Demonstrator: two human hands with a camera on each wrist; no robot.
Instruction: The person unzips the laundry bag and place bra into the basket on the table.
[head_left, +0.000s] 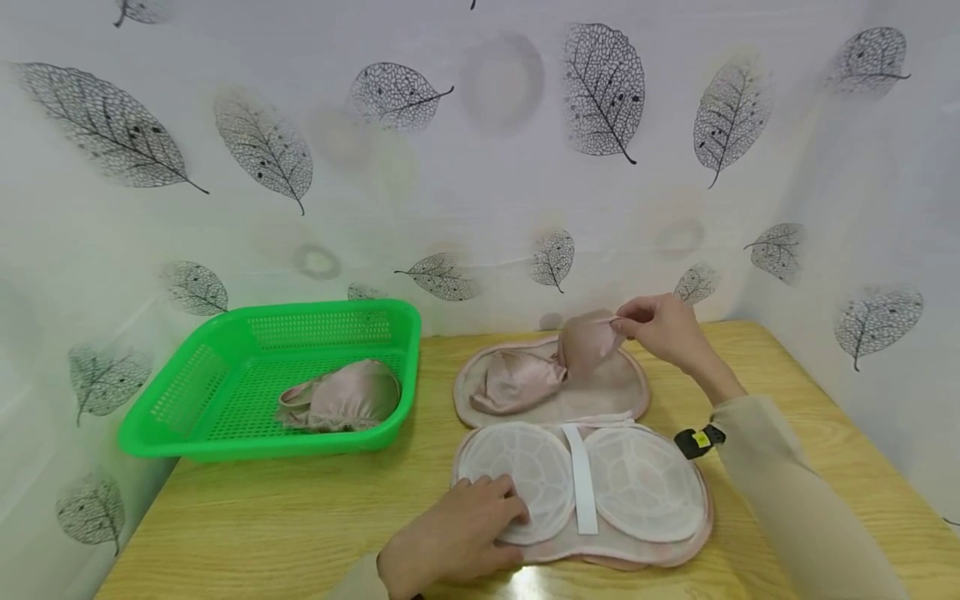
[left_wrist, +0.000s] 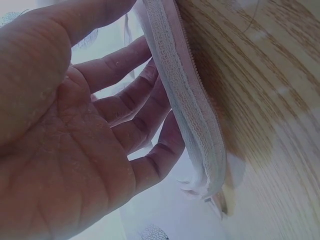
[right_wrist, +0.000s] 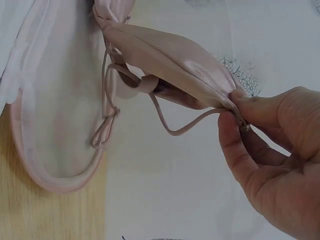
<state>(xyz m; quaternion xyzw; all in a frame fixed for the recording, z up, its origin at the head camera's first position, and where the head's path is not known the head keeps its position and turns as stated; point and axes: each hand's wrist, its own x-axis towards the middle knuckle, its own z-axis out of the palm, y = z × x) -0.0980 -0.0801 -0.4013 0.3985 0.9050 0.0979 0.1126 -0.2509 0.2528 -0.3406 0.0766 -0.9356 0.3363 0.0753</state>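
Note:
A pink satin bra (head_left: 521, 379) lies partly over the raised far half (head_left: 472, 400) of an unfolded, zip-edged pink laundry case. My right hand (head_left: 662, 332) pinches the bra's right end between thumb and fingertips, lifting that cup. Below it, in the right wrist view, thin straps (right_wrist: 175, 132) hang from the bra (right_wrist: 170, 55). The near half of the case holds two round white mesh pockets (head_left: 645, 483) with a white band (head_left: 581, 483) between them. My left hand (head_left: 461, 533) rests over the left pocket and the front edge, fingers loosely bent. The left wrist view shows the case's zipper rim (left_wrist: 185, 100) beside the fingers.
On the left of the wooden table (head_left: 300, 525) stands a green plastic basket (head_left: 255, 442). Another pink satin bra (head_left: 352, 396) lies inside it. A leaf-patterned white curtain (head_left: 480, 183) hangs behind and around the table.

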